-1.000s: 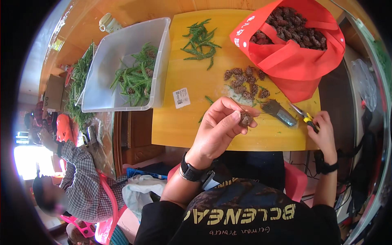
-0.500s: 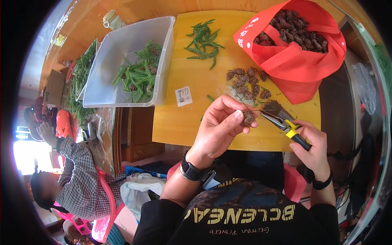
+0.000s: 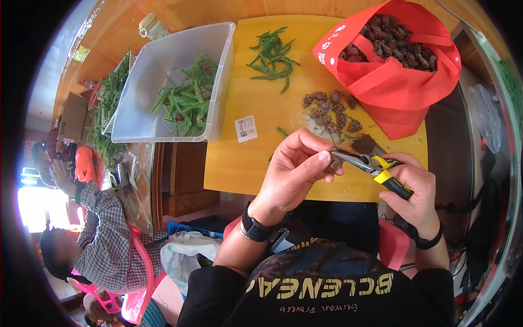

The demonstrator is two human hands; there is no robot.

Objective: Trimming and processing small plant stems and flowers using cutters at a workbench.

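Note:
Between the thumb and fingers of my left hand [image 3: 297, 169] is a small brown pine cone [image 3: 336, 163], partly hidden, with a thin dark wire rising from it. My right hand [image 3: 413, 188] is closed round the yellow-and-black handles of long-nose pliers [image 3: 393, 182]. The pliers' jaws point left and reach the wire just over the cone, beside my left fingertips. Beyond my hands, several loose pine cones [image 3: 329, 111] lie in a cluster on the yellow table [image 3: 234, 169]. A bunch of green artificial sprigs [image 3: 272, 60] lies farther back.
A clear plastic bin [image 3: 147, 111] with green sprigs and cones stands at the left. The red bag [image 3: 392, 101] full of pine cones fills the back right. A brush-like brown thing [image 3: 368, 145] lies behind the pliers. Another person [image 3: 117, 229] sits at the far left.
The pliers in my right hand have moved left, from the wire's right end to close beside the cone. My left hand stays nearly in place, still holding the cone.

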